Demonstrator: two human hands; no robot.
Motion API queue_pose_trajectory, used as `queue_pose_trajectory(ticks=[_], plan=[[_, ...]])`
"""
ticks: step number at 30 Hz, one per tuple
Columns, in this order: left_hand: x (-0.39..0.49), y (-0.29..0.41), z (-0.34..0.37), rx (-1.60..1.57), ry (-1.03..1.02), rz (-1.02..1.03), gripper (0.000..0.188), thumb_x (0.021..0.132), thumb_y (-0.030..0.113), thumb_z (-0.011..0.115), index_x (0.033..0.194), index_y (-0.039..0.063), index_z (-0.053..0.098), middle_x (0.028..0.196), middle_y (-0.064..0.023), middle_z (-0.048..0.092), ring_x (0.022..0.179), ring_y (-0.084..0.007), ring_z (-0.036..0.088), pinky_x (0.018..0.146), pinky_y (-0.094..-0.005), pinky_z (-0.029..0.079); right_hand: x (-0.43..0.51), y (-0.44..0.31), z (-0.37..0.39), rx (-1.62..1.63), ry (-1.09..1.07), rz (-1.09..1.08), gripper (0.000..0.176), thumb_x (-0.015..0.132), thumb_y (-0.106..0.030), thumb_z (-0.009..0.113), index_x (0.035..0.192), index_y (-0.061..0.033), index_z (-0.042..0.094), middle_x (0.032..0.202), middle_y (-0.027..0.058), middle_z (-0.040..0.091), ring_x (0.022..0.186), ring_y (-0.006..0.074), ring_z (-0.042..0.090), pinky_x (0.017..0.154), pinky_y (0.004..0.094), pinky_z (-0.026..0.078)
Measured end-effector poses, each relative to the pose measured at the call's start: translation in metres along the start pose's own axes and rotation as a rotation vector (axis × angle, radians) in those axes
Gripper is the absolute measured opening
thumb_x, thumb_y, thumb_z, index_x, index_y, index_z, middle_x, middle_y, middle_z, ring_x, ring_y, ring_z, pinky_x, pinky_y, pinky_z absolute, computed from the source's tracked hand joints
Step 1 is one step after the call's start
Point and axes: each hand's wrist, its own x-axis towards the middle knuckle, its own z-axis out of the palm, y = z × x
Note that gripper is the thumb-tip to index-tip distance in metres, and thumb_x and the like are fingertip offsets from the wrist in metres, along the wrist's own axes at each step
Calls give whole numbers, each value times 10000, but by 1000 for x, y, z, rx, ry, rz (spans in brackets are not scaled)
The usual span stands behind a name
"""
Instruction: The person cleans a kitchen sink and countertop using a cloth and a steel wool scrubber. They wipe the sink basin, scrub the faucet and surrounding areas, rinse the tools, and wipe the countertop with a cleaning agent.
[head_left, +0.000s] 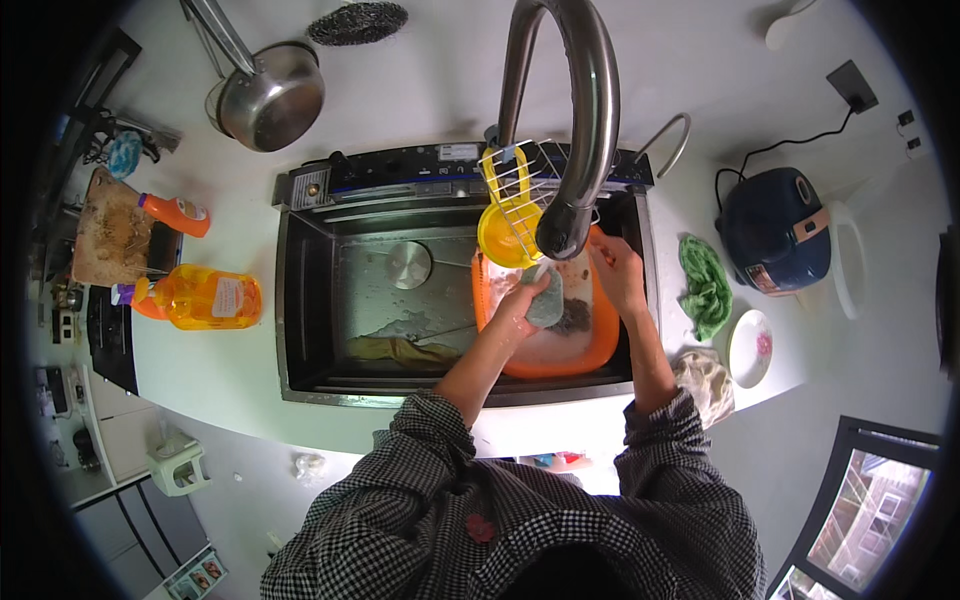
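My left hand (519, 306) is shut on a grey-green scouring sponge (550, 297) above an orange plastic basin (559, 370). Foamy water fills the basin, and a dark grey clump (573, 316), possibly a scourer, shows beneath the sponge. Over the basin's right side is my right hand (621, 271), its fingers curled; whether something is between them cannot be made out. The basin stands in the right part of a dark sink (352, 259). A wire rack (551, 166) hangs at the faucet (592, 112) with a yellow plastic utensil (510, 229), just beyond my hands.
Left of the sink stand an orange pump bottle (210, 298) and a smaller orange bottle (176, 214). A saucepan (271, 97) hangs at the wall. To the right are a green cloth (703, 289), a floral plate (750, 349), a beige cloth (703, 381) and a blue appliance (772, 229).
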Motion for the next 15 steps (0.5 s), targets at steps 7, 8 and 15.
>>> queue_pose_trajectory(ticks=[7, 8, 15], plan=[[-33, 14, -51, -55, -223, -72, 386, 941, 418, 472, 1068, 73, 589, 943, -74, 654, 828, -182, 645, 707, -315, 538, 28, 8, 13, 28, 150, 109, 317, 880, -156, 608, 1146, 14, 574, 931, 103, 641, 808, 149, 624, 705, 248, 486], [-39, 20, -57, -96, -210, -107, 367, 928, 395, 499, 1089, 75, 578, 962, -77, 651, 841, -201, 644, 716, -337, 537, 30, 11, 15, 197, 106, 208, 414, 904, -225, 595, 1223, 24, 509, 949, 74, 639, 843, 122, 602, 749, 226, 469], [-75, 68, -74, 12, -60, -37, 325, 798, 129, 601, 1117, 78, 558, 1046, -93, 622, 927, -246, 623, 807, -404, 514, 13, -19, 47, 671, -11, 382, 301, 898, -198, 600, 1133, -15, 557, 912, 52, 634, 819, 116, 615, 700, 288, 512]])
